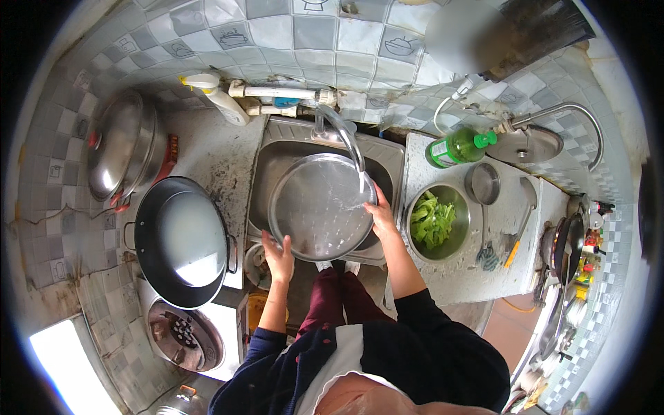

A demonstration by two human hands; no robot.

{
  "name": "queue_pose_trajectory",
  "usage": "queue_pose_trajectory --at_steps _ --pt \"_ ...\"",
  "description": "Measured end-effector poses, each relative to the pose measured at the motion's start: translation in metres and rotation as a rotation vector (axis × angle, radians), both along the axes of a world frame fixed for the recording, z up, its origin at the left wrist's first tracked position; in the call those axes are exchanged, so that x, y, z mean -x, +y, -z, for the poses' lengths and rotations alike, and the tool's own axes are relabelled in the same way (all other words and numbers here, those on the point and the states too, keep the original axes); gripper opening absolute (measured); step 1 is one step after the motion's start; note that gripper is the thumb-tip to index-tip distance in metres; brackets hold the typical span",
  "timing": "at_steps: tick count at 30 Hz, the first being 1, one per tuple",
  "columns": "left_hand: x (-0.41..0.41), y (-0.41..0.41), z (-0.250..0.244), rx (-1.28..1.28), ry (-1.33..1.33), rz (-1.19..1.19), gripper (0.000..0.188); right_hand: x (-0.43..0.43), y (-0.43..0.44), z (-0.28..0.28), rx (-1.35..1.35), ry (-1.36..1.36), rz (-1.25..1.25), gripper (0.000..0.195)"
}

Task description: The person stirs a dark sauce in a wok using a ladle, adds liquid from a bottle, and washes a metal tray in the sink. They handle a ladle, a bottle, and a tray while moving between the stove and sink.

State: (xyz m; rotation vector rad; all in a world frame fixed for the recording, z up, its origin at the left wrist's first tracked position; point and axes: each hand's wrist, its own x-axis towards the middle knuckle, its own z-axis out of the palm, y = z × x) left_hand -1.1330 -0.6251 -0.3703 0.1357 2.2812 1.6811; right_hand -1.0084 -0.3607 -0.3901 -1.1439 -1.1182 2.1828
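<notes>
A wide round stainless steel pan or lid (pixel 319 210) lies tilted over the sink (pixel 397 155), under the curved metal faucet (pixel 345 129). Water runs from the spout onto it. On its right rim my right hand (pixel 383 213) is closed, thumb on top. My left hand (pixel 278 257) is at the lower left rim with thumb and fingers spread; whether it bears any of the weight cannot be told. To the right of the sink stands a steel bowl (pixel 465 228) with green leafy vegetables (pixel 432 219) in it.
Left of the sink are a large black wok (pixel 150 259) holding cloudy liquid, a lidded steel pot (pixel 124 150) and a white spray bottle (pixel 228 104). On the right counter lie a green pump bottle (pixel 456 148), a steel ladle (pixel 484 187) and a spatula with an orange-yellow handle (pixel 512 254).
</notes>
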Motion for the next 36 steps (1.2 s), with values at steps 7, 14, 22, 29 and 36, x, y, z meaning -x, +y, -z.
queue_pose_trajectory --at_steps 7,14,22,29,36 --pt "0.032 0.011 0.001 -0.322 -0.302 -0.227 0.042 0.022 0.004 0.036 -0.212 -0.239 -0.016 0.045" --pt "0.042 0.047 -0.108 0.122 0.409 -0.034 0.024 0.102 0.014 -0.001 0.950 0.318 0.377 0.015" --pt "0.062 0.047 -0.157 0.176 0.768 0.029 0.014 0.118 0.074 -0.049 -1.262 -0.255 -0.077 0.043" --pt "0.066 0.041 -0.172 0.139 0.810 -0.097 0.010 0.086 0.038 -0.039 -1.069 -0.215 -0.328 0.062" --pt "0.071 0.046 -0.194 0.091 0.825 -0.097 0.014 0.060 0.045 0.000 -1.067 -0.860 -1.322 0.045"
